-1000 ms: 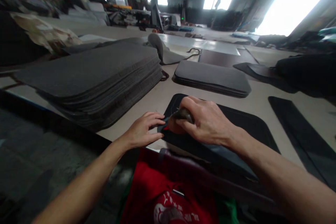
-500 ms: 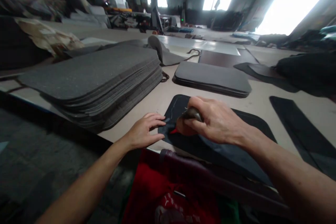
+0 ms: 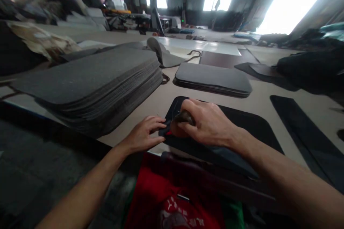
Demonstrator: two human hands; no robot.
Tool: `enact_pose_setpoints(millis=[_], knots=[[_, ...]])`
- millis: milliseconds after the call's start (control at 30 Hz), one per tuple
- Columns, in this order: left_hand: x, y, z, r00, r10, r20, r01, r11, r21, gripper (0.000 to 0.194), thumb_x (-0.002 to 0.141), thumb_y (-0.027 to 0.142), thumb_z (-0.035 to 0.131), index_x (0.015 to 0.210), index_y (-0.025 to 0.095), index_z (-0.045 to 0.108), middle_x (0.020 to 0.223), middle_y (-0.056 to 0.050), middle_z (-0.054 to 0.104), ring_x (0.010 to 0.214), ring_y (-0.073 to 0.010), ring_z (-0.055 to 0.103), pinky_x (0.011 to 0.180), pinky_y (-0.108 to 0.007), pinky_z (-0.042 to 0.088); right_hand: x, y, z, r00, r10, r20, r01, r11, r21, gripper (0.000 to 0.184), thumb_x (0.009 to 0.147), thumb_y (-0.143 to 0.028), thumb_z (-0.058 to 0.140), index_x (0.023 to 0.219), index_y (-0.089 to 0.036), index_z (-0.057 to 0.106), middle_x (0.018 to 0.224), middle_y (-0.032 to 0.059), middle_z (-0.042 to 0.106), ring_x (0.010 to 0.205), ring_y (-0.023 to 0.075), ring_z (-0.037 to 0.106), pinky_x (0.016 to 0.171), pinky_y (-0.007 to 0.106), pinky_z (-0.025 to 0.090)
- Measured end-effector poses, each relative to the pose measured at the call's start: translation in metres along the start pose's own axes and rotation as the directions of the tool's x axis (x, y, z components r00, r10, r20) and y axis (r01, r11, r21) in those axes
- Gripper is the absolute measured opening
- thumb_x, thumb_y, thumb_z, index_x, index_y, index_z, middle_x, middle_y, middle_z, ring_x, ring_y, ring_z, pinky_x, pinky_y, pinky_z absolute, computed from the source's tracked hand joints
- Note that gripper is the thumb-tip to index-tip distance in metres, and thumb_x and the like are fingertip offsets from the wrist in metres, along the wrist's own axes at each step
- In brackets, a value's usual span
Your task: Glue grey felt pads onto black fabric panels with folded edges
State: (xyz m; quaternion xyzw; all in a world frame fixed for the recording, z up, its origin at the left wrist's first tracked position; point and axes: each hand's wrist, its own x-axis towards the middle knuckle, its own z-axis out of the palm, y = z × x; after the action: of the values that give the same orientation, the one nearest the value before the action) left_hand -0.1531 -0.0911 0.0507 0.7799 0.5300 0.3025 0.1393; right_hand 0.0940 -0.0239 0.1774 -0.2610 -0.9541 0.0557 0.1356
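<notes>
Under both hands: dark mat (image 3: 249, 128) on table (image 3: 268, 103). Left hand (image 3: 142, 136) flat, released, pinning mat edge. Right hand (image 3: 206, 123) clenched round dark tool (image 3: 184, 116), just right of left fingertips.

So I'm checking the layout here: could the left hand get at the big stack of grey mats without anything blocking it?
Probably yes. The left hand rests at the dark mat's edge, and only bare table lies between it and the stack of grey mats.
</notes>
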Motion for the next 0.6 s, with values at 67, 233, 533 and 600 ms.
enact_pose_setpoints(millis=[67,233,533,600], knots=[[0.000,0.000,0.000,1.000,0.000,-0.003,0.000,1.000,0.001,0.033,0.083,0.031,0.072,0.116,0.022,0.070,0.132,-0.007,0.063,0.128,-0.0255,0.052,0.111,-0.045,0.043,-0.001,0.001,-0.003,1.000,0.011,0.017,-0.011,1.000,-0.005,0.012,0.086,-0.029,0.054,0.096,-0.020,0.053,0.094,0.0048,0.064,0.079,0.0218,0.058,0.063,0.030,0.030],[0.002,0.001,0.000,1.000,0.007,-0.002,-0.007,1.000,0.013,0.033,0.084,0.034,0.072,0.115,0.023,0.071,0.132,-0.008,0.063,0.128,-0.0259,0.052,0.110,-0.045,0.044,-0.018,0.015,-0.017,0.996,0.080,0.048,-0.079,0.997,-0.017,0.010,0.087,-0.028,0.056,0.092,-0.021,0.052,0.092,0.0039,0.065,0.077,0.0206,0.057,0.063,0.029,0.029],[0.001,-0.004,0.000,1.000,0.006,0.008,-0.006,0.999,0.047,0.036,0.086,0.043,0.069,0.116,0.023,0.070,0.134,-0.007,0.062,0.127,-0.0266,0.054,0.111,-0.047,0.044,-0.069,0.047,-0.036,0.966,0.246,0.084,-0.242,0.969,-0.053,0.016,0.087,-0.036,0.056,0.089,-0.022,0.051,0.085,0.0024,0.063,0.073,0.0200,0.054,0.062,0.030,0.029],[0.002,-0.006,0.000,1.000,0.012,0.012,-0.013,0.998,0.054,0.037,0.086,0.046,0.069,0.116,0.024,0.070,0.134,-0.008,0.062,0.127,-0.0269,0.053,0.111,-0.047,0.044,-0.081,0.053,-0.041,0.956,0.282,0.081,-0.278,0.959,-0.051,0.015,0.086,-0.037,0.056,0.090,-0.022,0.052,0.085,0.0021,0.063,0.073,0.0200,0.055,0.062,0.030,0.030]])
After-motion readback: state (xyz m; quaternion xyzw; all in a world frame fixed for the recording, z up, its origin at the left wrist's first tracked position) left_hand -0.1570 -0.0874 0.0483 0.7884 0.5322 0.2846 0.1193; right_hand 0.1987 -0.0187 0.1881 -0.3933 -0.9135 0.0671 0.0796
